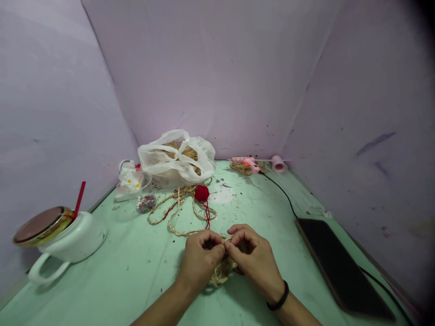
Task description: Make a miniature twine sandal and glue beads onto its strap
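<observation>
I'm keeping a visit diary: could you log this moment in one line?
left hand: pinching straw-coloured piece | right hand: pinching same piece | beyond: red yarn ball, loose braided cord | right side: dark-screened device

bare left hand [201, 259], right hand [257, 257] with black wristband [283, 297], bare forearms [168, 302]

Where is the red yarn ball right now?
In the head view, the red yarn ball lies just left of centre, beyond the left hand, beside loops of braided cord and in front of the white plastic bag.
</observation>
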